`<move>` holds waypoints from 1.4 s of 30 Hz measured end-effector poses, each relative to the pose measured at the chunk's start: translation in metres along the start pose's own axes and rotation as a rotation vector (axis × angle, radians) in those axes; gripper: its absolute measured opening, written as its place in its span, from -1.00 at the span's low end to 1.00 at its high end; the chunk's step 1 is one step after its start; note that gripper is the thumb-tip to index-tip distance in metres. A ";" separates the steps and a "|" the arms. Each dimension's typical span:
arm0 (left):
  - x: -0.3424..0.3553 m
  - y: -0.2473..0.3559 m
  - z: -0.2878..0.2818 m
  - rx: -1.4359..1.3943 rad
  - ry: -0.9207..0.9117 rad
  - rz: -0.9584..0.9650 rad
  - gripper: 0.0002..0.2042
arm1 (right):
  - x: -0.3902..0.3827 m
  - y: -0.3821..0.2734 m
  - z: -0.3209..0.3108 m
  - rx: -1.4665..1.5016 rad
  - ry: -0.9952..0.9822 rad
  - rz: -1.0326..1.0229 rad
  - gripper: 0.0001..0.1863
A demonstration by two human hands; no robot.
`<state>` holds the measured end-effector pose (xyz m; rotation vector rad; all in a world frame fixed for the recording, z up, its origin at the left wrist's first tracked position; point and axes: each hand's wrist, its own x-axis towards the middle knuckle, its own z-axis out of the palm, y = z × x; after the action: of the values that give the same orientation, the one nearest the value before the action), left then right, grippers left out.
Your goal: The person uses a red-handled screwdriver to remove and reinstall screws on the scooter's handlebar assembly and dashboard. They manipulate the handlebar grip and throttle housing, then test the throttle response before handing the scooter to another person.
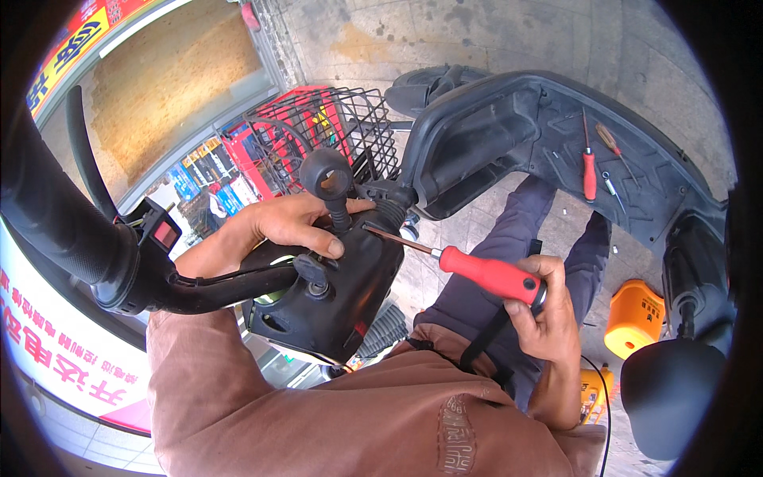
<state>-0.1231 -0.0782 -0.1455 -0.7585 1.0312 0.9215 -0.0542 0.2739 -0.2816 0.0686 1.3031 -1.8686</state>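
My right hand (pixel 548 310) is closed round the red handle of a screwdriver (pixel 481 272). Its shaft runs left, and the tip meets the top of a black handlebar cover (pixel 342 290) on a scooter. My left hand (pixel 298 225) grips the far part of that cover, thumb and forefinger on either side of a black ring-topped stalk (pixel 327 176); its other fingers are hidden. A key (pixel 311 270) stands in the lock near my left thumb. Whether the tip sits in a screw is too small to tell.
A black wire basket (pixel 362 131) is beyond the cover. On the footboard (pixel 548 155) lie another red screwdriver (pixel 589 171), a wooden-handled tool (pixel 610 141) and a small metal piece (pixel 610 184). The handlebar grip (pixel 63 215) is at left; an orange container (pixel 634 318) stands at right.
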 end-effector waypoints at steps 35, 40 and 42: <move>-0.004 0.007 0.004 -0.129 0.001 -0.087 -0.12 | -0.009 0.012 0.010 -0.078 -0.003 0.200 -0.70; -0.002 0.008 0.003 -0.032 -0.024 -0.040 -0.13 | -0.007 0.013 0.017 0.129 0.165 0.039 -0.64; -0.003 0.008 0.002 -0.006 -0.031 -0.017 -0.13 | -0.008 0.012 0.018 0.056 0.162 0.066 -0.64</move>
<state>-0.1304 -0.0734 -0.1431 -0.7548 0.9939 0.9190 -0.0342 0.2630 -0.2787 0.2943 1.3400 -1.8744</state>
